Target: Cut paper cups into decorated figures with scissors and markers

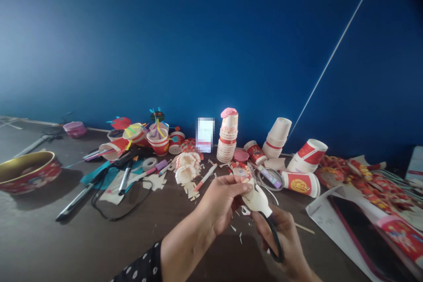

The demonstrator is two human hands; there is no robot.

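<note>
My left hand (228, 196) pinches a cream-white paper cutout (258, 200) between thumb and fingers, above the table. My right hand (287, 233) grips a pair of scissors (275, 235) by black loop handles. Most of the scissors' blades are hidden behind the cutout and my left hand, so whether they bite into the paper cannot be told. Small white paper scraps (240, 235) lie on the dark table below both hands. An orange-and-white marker (205, 177) rests just beyond my left wrist.
Stacked paper cups (227, 141) stand at the back, with tipped red cups (301, 184) to the right. A phone (368, 233) lies on white paper at right. Red-gold tin (31, 172), glue gun cable (114, 219) and decorated cups (157, 141) occupy the left. A blue partition (185, 53) rises behind.
</note>
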